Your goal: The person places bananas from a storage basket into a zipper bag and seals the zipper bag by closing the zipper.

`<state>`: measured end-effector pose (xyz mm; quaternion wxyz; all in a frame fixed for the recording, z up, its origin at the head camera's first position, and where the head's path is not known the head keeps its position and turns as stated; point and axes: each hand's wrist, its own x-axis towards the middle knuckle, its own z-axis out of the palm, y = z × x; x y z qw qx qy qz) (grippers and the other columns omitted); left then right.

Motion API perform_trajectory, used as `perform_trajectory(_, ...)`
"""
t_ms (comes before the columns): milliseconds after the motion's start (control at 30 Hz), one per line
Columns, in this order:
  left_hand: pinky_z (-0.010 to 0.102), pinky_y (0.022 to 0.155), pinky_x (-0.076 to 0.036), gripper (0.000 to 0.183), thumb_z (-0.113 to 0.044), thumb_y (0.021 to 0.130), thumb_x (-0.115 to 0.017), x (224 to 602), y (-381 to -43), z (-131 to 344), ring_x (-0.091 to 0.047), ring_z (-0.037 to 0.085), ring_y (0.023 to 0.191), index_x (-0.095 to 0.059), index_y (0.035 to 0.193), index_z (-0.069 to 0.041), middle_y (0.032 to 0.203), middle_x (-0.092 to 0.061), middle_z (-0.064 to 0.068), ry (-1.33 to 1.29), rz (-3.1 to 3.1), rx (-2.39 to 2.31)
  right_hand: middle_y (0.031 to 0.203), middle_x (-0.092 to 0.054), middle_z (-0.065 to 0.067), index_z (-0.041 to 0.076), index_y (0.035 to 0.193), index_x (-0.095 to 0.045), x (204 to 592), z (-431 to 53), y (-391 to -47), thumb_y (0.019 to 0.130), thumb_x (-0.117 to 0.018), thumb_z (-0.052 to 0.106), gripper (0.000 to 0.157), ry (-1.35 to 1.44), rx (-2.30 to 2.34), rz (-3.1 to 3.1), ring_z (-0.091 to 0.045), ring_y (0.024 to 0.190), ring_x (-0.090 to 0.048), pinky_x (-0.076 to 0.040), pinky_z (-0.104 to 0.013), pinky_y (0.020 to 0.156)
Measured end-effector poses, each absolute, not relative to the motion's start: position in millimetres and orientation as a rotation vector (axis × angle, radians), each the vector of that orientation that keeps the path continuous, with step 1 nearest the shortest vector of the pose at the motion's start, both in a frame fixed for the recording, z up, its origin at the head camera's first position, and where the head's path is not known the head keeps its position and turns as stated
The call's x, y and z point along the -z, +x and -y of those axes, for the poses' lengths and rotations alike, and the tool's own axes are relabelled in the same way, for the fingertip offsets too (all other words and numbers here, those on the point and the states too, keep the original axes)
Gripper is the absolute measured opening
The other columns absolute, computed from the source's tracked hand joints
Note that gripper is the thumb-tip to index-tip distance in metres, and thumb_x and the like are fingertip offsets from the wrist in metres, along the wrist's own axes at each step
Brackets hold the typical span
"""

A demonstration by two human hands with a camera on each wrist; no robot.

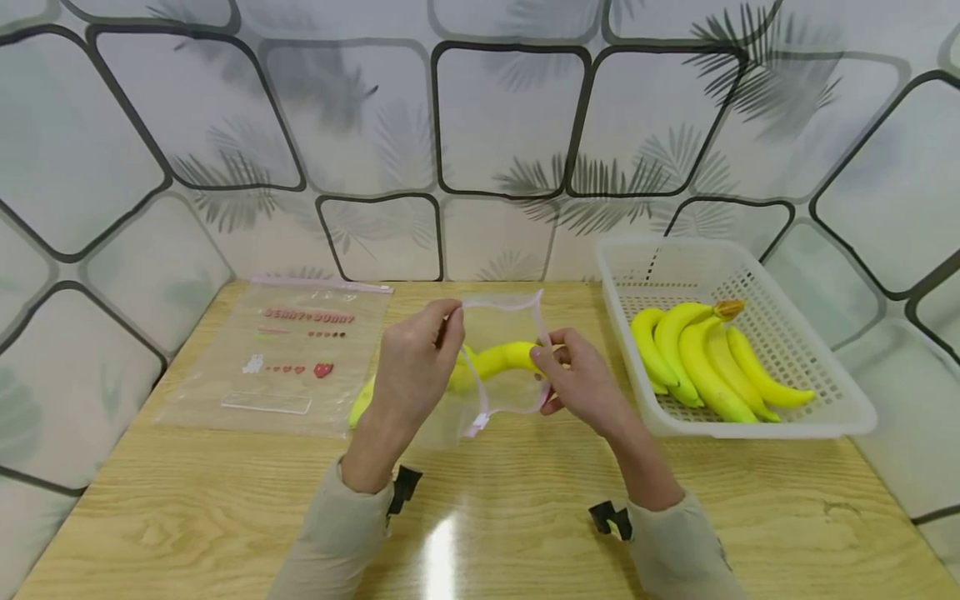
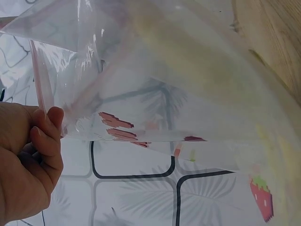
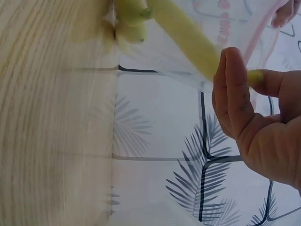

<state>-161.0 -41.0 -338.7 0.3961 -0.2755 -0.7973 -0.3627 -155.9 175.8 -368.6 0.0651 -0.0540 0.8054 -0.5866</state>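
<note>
My left hand (image 1: pixel 416 362) pinches the pink-edged rim of a clear zipper bag (image 2: pixel 155 108) near its upper corner. The bag's mouth is spread apart, and its slider (image 1: pixel 480 422) hangs at the lower edge. Yellow bananas (image 3: pixel 134 19) lie inside, blurred by the film and partly hidden behind my left wrist in the head view. One banana (image 1: pixel 510 356) reaches out to the mouth's right side. There my right hand (image 1: pixel 581 379) holds its tip between thumb and fingers, beside the pink rim. Red print and a strawberry picture (image 2: pixel 262 197) show on the bag.
A second clear zipper bag (image 1: pixel 300 342), with a rabbit and strawberry print, lies flat on the left of the wooden table (image 1: pixel 510 517). On the right, a white plastic basket (image 1: pixel 795 421) holds a bunch of bananas (image 1: pixel 708 358). A patterned wall stands behind.
</note>
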Motion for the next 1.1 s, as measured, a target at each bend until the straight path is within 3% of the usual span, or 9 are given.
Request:
perform_trajectory(267, 0.025, 0.046, -0.044, 0.010, 0.003, 0.093, -0.060, 338.8, -160.1, 40.0, -0.052, 0.014, 0.051, -0.069, 0.095, 0.008, 0.067, -0.064, 0.011, -0.690, 2.027, 0.915, 0.098, -0.060, -0.023, -0.004, 0.131, -0.049, 365.0, -179.7, -156.4, 0.098, -0.049, 0.009, 0.036, -0.170, 1.857, -2.334, -0.022, 0.068, -0.065, -0.059, -0.037, 0.057)
perform_trajectory(733, 0.024, 0.044, -0.043, 0.010, 0.005, 0.093, -0.060, 339.0, -160.6, 39.4, -0.052, 0.014, 0.050, -0.069, 0.095, 0.010, 0.067, -0.065, 0.012, -0.698, 2.016, 0.905, 0.095, -0.061, -0.017, -0.003, 0.133, -0.048, 363.3, -178.6, -155.2, 0.098, -0.049, 0.007, 0.037, -0.213, 1.854, -2.330, -0.022, 0.069, -0.065, -0.059, -0.036, 0.059)
perform_trajectory(1100, 0.022, 0.042, -0.039, 0.010, 0.006, 0.091, -0.061, 339.3, -161.6, 38.4, -0.048, 0.011, 0.046, -0.069, 0.094, 0.011, 0.063, -0.063, 0.010, -0.661, 1.951, 0.934, 0.102, -0.060, -0.022, -0.005, 0.138, -0.044, 364.5, -183.6, -156.4, 0.099, -0.049, 0.008, 0.042, -0.244, 1.789, -2.367, -0.021, 0.073, -0.065, -0.060, -0.036, 0.062)
